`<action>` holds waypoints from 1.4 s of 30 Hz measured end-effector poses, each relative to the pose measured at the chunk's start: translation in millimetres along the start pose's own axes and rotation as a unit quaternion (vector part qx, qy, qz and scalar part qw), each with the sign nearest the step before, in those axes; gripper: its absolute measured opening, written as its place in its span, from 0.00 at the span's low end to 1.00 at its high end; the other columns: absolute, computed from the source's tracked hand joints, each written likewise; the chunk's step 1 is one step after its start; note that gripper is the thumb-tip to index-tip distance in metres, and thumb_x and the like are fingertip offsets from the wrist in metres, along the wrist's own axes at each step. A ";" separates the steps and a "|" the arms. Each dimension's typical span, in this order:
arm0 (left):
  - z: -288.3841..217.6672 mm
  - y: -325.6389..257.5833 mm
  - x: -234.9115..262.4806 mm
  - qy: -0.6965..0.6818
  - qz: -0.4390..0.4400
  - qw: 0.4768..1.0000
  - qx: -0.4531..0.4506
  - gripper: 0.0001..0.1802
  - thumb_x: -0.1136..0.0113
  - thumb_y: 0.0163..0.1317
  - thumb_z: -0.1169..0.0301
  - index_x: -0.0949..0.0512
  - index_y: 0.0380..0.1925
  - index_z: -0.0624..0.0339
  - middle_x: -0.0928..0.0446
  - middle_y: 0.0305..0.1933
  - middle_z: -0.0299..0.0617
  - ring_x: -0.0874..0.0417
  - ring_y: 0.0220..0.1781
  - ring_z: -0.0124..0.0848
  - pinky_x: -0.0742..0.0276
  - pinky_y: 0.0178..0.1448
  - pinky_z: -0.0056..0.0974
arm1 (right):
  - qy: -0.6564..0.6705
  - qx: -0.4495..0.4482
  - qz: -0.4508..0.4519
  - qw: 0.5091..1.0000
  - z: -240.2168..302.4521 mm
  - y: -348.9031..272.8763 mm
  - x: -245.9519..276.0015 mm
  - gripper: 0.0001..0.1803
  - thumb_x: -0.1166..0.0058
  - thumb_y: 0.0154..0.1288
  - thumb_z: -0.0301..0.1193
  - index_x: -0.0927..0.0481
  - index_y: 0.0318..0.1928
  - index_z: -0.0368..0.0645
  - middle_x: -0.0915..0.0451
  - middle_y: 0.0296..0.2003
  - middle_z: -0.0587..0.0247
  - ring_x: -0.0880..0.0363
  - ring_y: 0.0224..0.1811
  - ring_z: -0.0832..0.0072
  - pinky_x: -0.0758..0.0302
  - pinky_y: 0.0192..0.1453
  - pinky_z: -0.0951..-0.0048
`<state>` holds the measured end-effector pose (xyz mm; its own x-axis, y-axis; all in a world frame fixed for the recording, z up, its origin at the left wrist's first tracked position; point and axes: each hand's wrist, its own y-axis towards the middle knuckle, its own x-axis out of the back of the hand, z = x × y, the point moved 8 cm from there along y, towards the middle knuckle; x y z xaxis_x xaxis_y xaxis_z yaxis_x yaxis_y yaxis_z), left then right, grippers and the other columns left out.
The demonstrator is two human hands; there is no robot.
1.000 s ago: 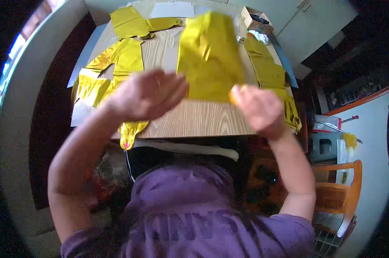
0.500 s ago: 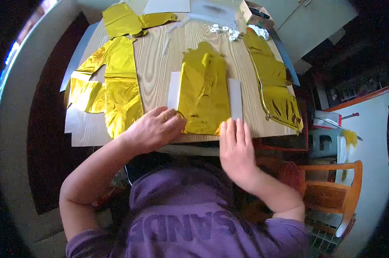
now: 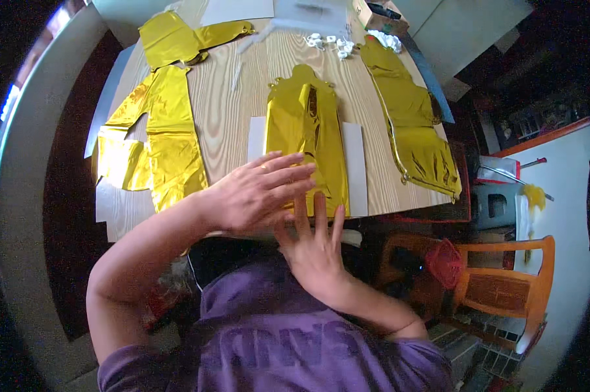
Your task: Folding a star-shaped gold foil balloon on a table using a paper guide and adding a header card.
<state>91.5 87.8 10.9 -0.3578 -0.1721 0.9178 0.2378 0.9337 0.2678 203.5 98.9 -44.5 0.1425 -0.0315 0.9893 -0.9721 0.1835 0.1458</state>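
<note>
A flat gold foil balloon piece (image 3: 308, 134) lies on a white sheet (image 3: 355, 166) in the middle of the wooden table (image 3: 233, 98). My left hand (image 3: 255, 193) is flat and spread, palm down, across the near end of that gold piece. My right hand (image 3: 314, 245) is also flat with fingers apart, just under the left one at the table's near edge, fingertips touching the gold piece's lower end. Neither hand grips anything.
More gold foil pieces lie to the left (image 3: 158, 140), the far left (image 3: 177, 36) and the right (image 3: 415, 127). Small white bits (image 3: 327, 42) and a cardboard box (image 3: 380, 16) sit at the far edge. An orange wooden chair (image 3: 504, 281) stands at the right.
The gold piece that was held up came down flat onto the white sheet. Both hands then moved onto its near end, the left sliding right over the foil.
</note>
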 end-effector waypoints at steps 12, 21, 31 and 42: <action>134.4 53.5 -6.3 0.176 -0.019 0.981 0.085 0.39 0.51 0.72 0.46 0.42 0.76 0.55 0.48 0.81 0.55 0.49 0.82 0.53 0.54 0.81 0.59 | -0.014 -0.003 -0.020 1.000 -3.5 -0.4 6.1 0.37 0.52 0.68 0.32 0.42 0.76 0.68 0.47 0.74 0.42 0.48 0.74 0.35 0.47 0.70 0.22; 84.0 92.3 -41.9 0.094 0.057 0.993 -0.048 0.41 0.55 0.72 0.41 0.45 0.77 0.51 0.48 0.82 0.45 0.47 0.82 0.45 0.53 0.82 0.57 | 0.003 -0.007 -0.004 1.000 -4.2 1.6 5.5 0.38 0.51 0.67 0.34 0.43 0.77 0.69 0.47 0.74 0.41 0.43 0.71 0.36 0.46 0.69 0.22; 83.2 70.1 27.0 0.091 -0.149 0.965 0.195 0.41 0.40 0.67 0.55 0.43 0.76 0.55 0.46 0.80 0.53 0.45 0.80 0.51 0.52 0.81 0.58 | 0.129 0.047 0.015 0.990 -31.3 14.1 49.7 0.44 0.38 0.55 0.32 0.38 0.74 0.46 0.35 0.68 0.38 0.35 0.68 0.38 0.38 0.68 0.34; -33.2 -3.7 -49.5 0.127 -0.014 0.967 0.222 0.40 0.41 0.62 0.57 0.37 0.72 0.62 0.39 0.77 0.54 0.40 0.79 0.50 0.48 0.80 0.57 | 0.274 -0.052 0.117 0.953 -210.3 130.9 28.3 0.25 0.28 0.56 0.36 0.20 0.50 0.36 0.22 0.48 0.53 0.20 0.49 0.64 0.23 0.57 0.64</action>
<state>138.2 82.4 -25.8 -0.1117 -0.2190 0.9693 -0.2006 0.9603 0.1939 119.4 328.6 3.6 0.0282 0.5342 0.8449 -0.9695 0.2205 -0.1070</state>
